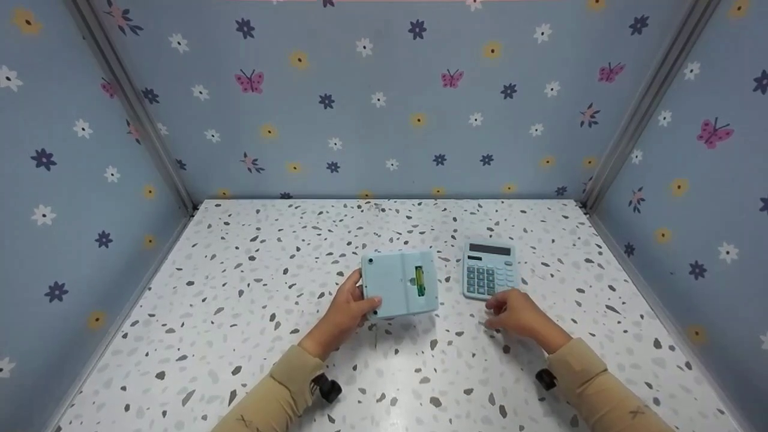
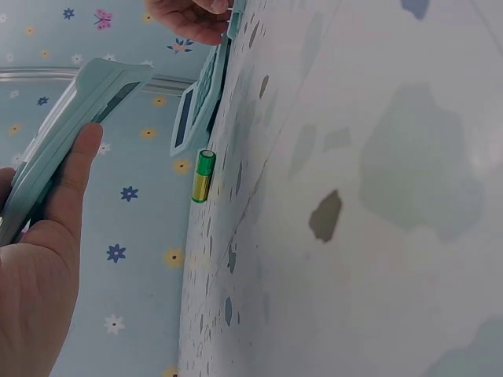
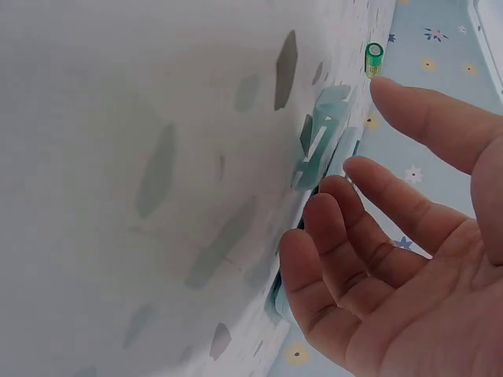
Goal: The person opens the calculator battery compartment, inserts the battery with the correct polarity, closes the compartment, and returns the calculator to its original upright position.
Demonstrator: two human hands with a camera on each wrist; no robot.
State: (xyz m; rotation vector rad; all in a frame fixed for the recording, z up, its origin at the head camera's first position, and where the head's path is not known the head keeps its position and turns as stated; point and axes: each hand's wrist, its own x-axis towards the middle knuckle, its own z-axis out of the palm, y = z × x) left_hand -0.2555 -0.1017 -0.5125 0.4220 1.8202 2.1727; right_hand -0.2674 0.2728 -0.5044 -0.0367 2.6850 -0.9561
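Note:
My left hand (image 1: 345, 306) grips a light-blue calculator (image 1: 387, 285) by its left side, thumb on the back. The back faces up, tilted, and a green-and-yellow battery (image 1: 420, 281) shows in its uncovered slot. Another green-and-yellow battery (image 2: 203, 177) is on the table in the left wrist view; the head view does not show it. A second light-blue calculator (image 1: 489, 267) lies face up on the right. My right hand (image 1: 522, 315) is at its lower right corner, fingers loosely bent and holding nothing. Near those fingers is a small pale-teal piece (image 3: 322, 141), its kind unclear.
The white speckled table (image 1: 252, 270) ends at a flowered blue back wall (image 1: 384, 120). Similar side panels (image 1: 66, 198) stand left and right, with grey metal posts (image 1: 654, 96) at the corners. Small black devices (image 1: 327, 387) sit at both wrists.

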